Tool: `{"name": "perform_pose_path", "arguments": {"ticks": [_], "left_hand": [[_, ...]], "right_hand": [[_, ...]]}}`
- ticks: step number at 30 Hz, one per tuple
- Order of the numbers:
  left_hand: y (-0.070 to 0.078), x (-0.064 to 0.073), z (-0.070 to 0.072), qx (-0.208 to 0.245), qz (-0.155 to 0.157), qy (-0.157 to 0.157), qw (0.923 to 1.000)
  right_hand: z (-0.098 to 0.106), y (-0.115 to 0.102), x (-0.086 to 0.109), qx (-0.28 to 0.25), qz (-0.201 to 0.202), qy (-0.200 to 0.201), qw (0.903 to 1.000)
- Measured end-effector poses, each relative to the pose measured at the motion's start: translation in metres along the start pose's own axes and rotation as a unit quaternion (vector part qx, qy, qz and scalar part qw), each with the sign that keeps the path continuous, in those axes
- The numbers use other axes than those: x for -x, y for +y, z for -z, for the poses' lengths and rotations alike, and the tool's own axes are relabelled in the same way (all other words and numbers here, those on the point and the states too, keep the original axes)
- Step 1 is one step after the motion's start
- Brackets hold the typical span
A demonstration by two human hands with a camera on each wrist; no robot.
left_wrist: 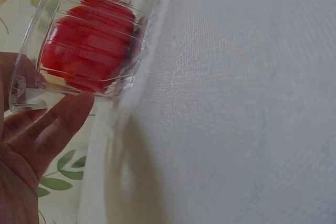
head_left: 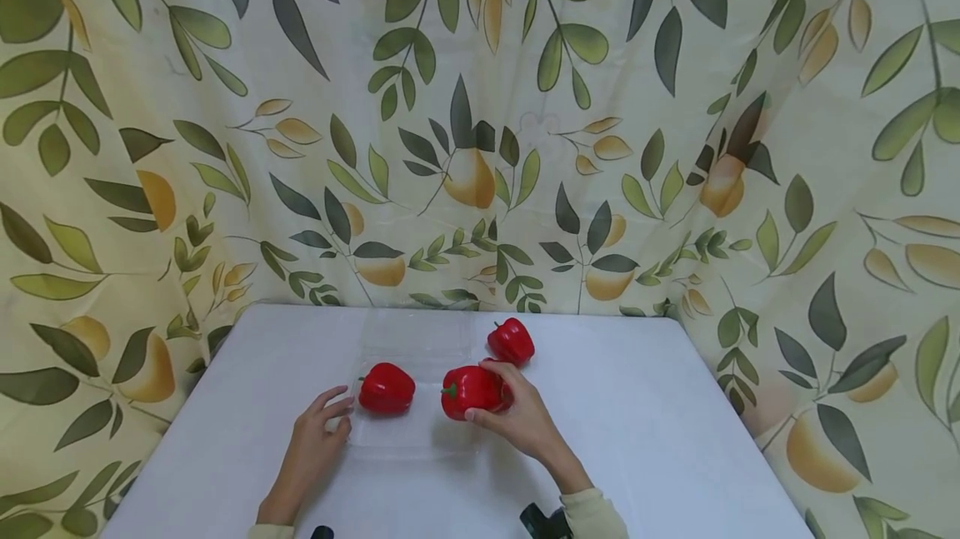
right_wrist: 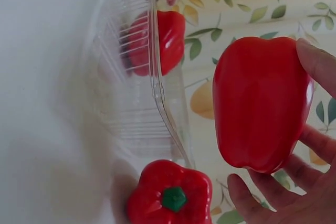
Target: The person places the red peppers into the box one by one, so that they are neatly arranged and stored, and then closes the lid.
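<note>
In the head view, my right hand [head_left: 525, 418] holds a red bell pepper [head_left: 471, 393] by thumb and fingers, above the right side of a clear plastic clamshell container [head_left: 442, 437]. The right wrist view shows this bell pepper [right_wrist: 262, 103] close up, raised beside the container rim [right_wrist: 156, 85]. A second red bell pepper [head_left: 387, 389] lies inside the container's left part, seen through the ribbed wall in the left wrist view. My left hand [head_left: 313, 435] is at the container's left end, its fingers loosely extended and touching the edge.
A third red bell pepper [head_left: 512, 341] lies on the white table [head_left: 615, 406], behind my right hand. The container's transparent lid [head_left: 420, 331] lies folded open toward the back. Patterned leaf-and-fruit cloth [head_left: 465, 231] hangs behind the table.
</note>
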State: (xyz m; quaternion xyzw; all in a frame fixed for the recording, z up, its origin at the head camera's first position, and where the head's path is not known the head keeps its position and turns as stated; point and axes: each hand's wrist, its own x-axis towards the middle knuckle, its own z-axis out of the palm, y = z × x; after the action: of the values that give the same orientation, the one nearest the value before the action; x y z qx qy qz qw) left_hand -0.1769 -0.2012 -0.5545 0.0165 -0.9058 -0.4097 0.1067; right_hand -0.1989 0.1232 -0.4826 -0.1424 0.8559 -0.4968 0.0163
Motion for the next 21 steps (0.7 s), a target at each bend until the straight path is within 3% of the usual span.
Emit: {"name": "perform_pose_path", "arguments": {"ticks": [21], "left_hand": [[-0.003, 0.004, 0.0, 0.002, -0.025, 0.011, 0.9996]], "right_hand": [[-0.024, -0.003, -0.008, -0.023, -0.023, 0.012, 0.9994]]}}
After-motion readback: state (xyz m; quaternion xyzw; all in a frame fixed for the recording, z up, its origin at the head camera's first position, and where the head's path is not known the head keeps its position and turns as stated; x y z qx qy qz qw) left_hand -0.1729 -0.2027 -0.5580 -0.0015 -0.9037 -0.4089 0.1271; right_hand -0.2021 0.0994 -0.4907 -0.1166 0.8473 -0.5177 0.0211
